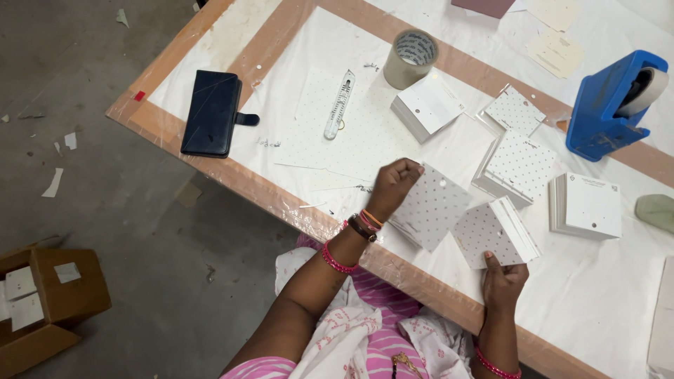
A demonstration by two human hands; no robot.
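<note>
Now left hand (394,184) pinching dotted card (430,207); right hand (503,279) gripping card stack (495,231) just beside

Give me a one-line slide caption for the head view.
Left hand lifts one dotted white card while right hand grips a stack of dotted white cards over the plastic-covered table.

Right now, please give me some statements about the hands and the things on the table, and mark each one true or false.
1. The left hand holds a dotted white card. True.
2. The right hand is empty. False: its grip is on a stack of dotted cards.
3. The dark wallet case lies near the table's left edge. True.
4. The blue tape dispenser stands on the floor. False: it stands on the table.
5. The brown tape roll sits on the table. True.
</note>
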